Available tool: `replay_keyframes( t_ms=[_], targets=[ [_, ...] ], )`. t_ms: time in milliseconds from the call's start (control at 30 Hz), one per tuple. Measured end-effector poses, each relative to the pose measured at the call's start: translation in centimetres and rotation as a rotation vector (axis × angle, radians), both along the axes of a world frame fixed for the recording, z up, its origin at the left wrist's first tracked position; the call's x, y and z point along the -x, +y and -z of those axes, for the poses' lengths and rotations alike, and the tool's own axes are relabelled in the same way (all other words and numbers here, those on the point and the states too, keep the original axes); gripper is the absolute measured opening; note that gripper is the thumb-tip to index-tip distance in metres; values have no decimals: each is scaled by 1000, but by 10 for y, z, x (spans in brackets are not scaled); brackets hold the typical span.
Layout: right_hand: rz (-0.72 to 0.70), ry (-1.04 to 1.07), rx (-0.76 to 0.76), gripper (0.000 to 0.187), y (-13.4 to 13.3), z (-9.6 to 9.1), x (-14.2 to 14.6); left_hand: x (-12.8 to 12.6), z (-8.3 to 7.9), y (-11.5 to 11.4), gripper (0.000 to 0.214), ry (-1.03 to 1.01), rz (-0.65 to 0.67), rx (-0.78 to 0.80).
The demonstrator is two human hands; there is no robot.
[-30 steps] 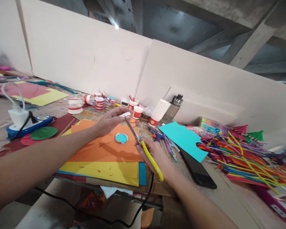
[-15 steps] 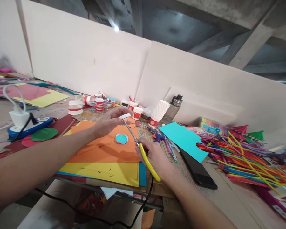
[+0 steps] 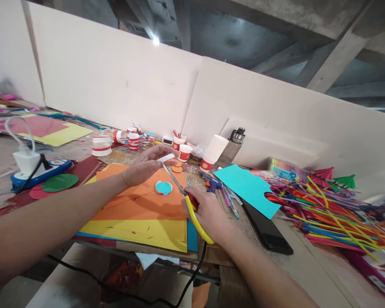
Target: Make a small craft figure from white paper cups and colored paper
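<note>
White wall (image 3: 122, 68), left grip (image 3: 144, 166) pinching strip (image 3: 167, 157); right grip (image 3: 211, 209) round scissors (image 3: 189, 206), pointing forward-left

Behind the tan, flat-topped counter (image 3: 303, 265) stand smooth off-white wall panels (image 3: 93, 72), meeting at a slanted seam (image 3: 193, 94) and bearing small dark scuffs (image 3: 126, 84), while above them grey concrete ceiling beams (image 3: 332, 55) cross a dim overhead space, with one bright white light (image 3: 155, 40) showing near the panels' top edge.
</note>
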State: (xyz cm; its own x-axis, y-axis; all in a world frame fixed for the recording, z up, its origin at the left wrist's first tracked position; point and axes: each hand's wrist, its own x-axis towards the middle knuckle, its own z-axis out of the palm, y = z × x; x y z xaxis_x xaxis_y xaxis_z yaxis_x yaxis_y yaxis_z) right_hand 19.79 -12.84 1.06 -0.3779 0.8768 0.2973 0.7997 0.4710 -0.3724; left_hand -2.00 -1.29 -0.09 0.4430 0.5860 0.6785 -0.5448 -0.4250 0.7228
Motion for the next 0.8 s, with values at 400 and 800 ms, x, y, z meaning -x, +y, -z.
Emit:
replay_keyframes(
  t_ms=[400, 800],
  targets=[
    [8, 29, 27, 13, -2, -1, 1, 0, -1, -1, 32, -20, 26, 53],
    [-64, 202, 95, 15, -3, -6, 4, 0, -2, -3, 31, -30, 29, 82]
  ],
)
